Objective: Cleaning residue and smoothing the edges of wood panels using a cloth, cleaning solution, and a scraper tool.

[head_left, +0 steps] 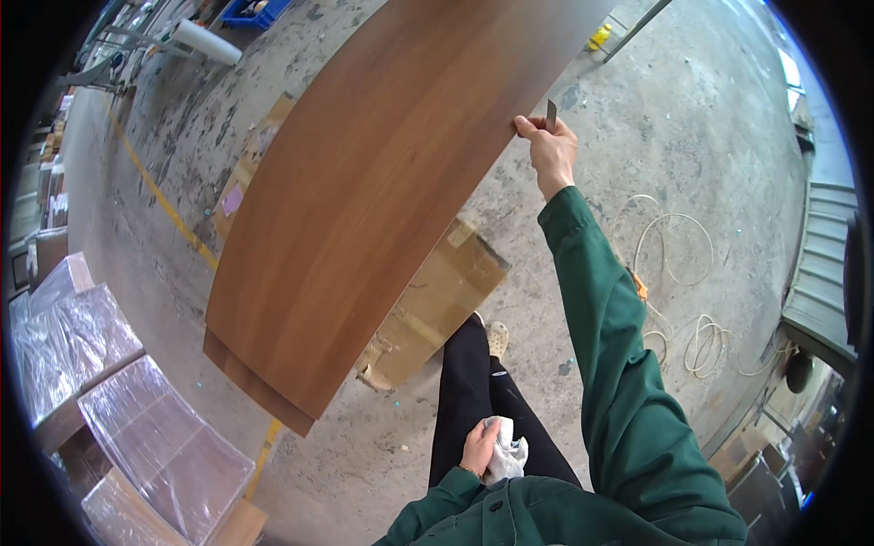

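Head view of a person standing beside a long brown wood-veneer panel (364, 191), which lies over a cardboard sheet (437, 305) on the concrete floor (637, 118). The right hand (549, 146), arm outstretched in a green sleeve, pinches a small flat metal blade (552, 113) just at the panel's right edge. The left hand (480, 446), held low by the waist, is clenched around a white cloth (506, 455). A coiled white cord (678, 273) lies well to the right.

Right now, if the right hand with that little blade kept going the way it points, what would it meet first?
Probably the long edge of the brown wood-grain panel: the right hand holds a small grey blade right beside it, though depth is unclear.
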The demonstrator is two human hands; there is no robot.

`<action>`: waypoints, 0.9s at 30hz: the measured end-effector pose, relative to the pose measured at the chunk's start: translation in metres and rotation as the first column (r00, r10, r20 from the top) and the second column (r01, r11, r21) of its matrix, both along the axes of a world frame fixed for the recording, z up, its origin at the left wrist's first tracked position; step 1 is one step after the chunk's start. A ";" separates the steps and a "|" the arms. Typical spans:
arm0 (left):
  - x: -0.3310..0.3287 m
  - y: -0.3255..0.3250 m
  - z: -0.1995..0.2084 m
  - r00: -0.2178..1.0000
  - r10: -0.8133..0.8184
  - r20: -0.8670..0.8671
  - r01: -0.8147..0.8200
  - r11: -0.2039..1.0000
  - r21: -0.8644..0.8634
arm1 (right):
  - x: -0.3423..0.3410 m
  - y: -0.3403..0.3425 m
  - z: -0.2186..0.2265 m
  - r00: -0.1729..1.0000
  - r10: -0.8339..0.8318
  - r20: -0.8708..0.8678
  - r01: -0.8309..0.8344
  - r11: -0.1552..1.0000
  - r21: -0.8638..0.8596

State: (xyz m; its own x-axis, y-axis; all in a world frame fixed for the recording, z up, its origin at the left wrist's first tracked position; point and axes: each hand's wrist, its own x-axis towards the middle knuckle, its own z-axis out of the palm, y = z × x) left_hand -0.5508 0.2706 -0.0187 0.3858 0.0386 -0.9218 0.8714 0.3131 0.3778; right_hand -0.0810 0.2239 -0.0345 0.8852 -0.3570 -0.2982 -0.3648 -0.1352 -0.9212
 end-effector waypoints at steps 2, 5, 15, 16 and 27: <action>0.026 0.010 0.012 0.996 0.030 0.086 -0.023 0.997 -0.074 | 0.014 -0.003 -0.004 0.999 -0.024 0.034 0.024 1.000 -0.008; 0.086 0.040 0.043 0.978 0.053 0.202 -0.030 0.993 -0.115 | 0.037 -0.003 -0.001 0.998 -0.063 0.004 0.063 0.998 0.008; 0.298 0.132 0.082 0.696 -0.390 0.602 -0.016 0.830 0.557 | 0.102 -0.031 0.003 0.964 -0.257 0.068 0.261 0.962 -0.075; 0.324 0.131 0.076 0.624 -0.516 0.587 -0.004 0.749 0.663 | 0.106 -0.032 0.003 0.959 -0.276 0.069 0.280 0.958 -0.054; 0.495 0.063 0.011 0.345 -0.895 0.283 -0.301 0.181 0.936 | 0.211 -0.083 -0.028 0.909 -0.385 0.160 0.383 0.923 0.049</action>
